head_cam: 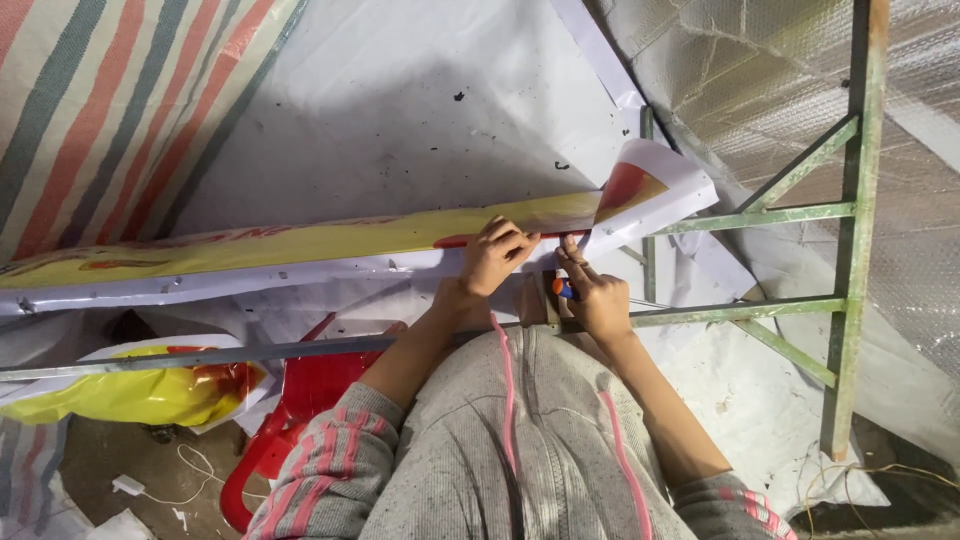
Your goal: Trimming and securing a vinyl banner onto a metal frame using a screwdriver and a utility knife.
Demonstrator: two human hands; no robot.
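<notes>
Yellow-and-red printed banner, white on the back, lies folded over a long bar across the view, its corner curled up at the right end. Left hand pinches the banner's folded edge, fingers curled tight on the sheet. Right hand sits just beside it, fingers closed around a small orange-and-blue tool, thumb and forefinger up on the same banner edge. Both hands nearly touching. Green metal frame with diagonal braces stands at right, one rail passing under the right wrist. Grey metal bar runs across below the banner, crossing in front of the left forearm. Red plastic chair underneath, partly hidden by the grey striped sleeve. Second crumpled yellow sheet at lower left. Striped tarp upper left, bubble-foil sheeting upper right. White cable and plug on the dirt floor.
</notes>
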